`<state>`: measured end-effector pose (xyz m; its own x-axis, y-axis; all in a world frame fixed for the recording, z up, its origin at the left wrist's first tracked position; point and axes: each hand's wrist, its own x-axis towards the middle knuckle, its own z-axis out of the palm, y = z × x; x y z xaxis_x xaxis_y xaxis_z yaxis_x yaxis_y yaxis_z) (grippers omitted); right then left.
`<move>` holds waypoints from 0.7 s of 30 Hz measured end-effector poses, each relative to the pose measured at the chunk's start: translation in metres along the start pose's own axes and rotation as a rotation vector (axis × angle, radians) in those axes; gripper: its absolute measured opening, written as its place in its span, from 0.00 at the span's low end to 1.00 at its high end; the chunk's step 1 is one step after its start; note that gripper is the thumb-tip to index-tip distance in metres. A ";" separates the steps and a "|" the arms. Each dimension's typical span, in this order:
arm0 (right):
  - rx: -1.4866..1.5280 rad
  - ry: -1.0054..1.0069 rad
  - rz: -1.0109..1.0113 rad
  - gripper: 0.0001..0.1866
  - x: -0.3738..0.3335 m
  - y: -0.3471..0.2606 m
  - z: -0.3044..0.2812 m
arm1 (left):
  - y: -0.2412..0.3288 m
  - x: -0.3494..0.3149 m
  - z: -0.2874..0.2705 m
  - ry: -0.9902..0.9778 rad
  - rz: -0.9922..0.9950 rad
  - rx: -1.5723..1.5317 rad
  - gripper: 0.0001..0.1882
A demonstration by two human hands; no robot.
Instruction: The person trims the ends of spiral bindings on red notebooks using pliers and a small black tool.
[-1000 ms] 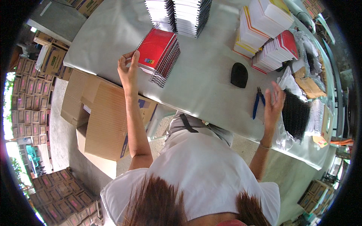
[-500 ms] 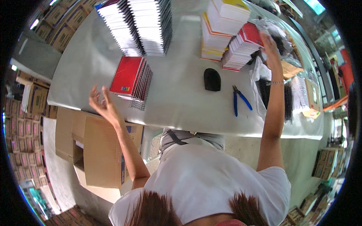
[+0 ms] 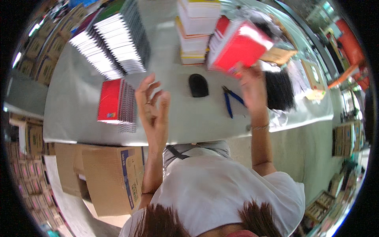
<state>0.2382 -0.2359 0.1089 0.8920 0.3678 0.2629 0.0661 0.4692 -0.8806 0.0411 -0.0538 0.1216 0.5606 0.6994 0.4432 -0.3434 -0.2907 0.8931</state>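
Note:
A red-covered notebook, blurred by motion, is tilted in my right hand, which grips its near edge. Behind it, the remaining stack of red-covered notebooks is partly hidden. My left hand is raised above the table's front part, fingers apart and holding nothing. To its left lies a short stack of red spiral-bound notebooks, coils facing right. Between my hands are a black rounded pad-like object and blue-handled cutting pliers.
Tall stacks of spiral notebooks stand at the back left of the table. Yellow-edged stacks of books are at the back centre. Black plastic coils and bags lie at the right. An open cardboard box sits below the front left edge.
My right hand has taken the red-covered notebook off its stack and brought it nearer. My left hand has moved right, away from the spiral-bound stack. The whole view has shifted.

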 end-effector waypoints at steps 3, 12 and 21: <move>-0.180 -0.180 0.064 0.23 -0.064 0.008 0.045 | 0.001 -0.005 0.032 -0.200 -0.127 -0.144 0.21; -1.213 0.066 -0.248 0.08 0.010 -0.023 -0.133 | -0.011 0.010 -0.008 -0.540 0.138 0.853 0.12; -1.506 0.007 -0.168 0.13 0.015 0.027 -0.164 | -0.064 -0.030 -0.010 -0.521 0.206 1.081 0.16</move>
<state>0.3268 -0.3492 0.0240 0.8295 0.3892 0.4006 0.5425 -0.7320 -0.4122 0.0383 -0.0496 0.0500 0.8903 0.3026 0.3402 0.2041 -0.9332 0.2958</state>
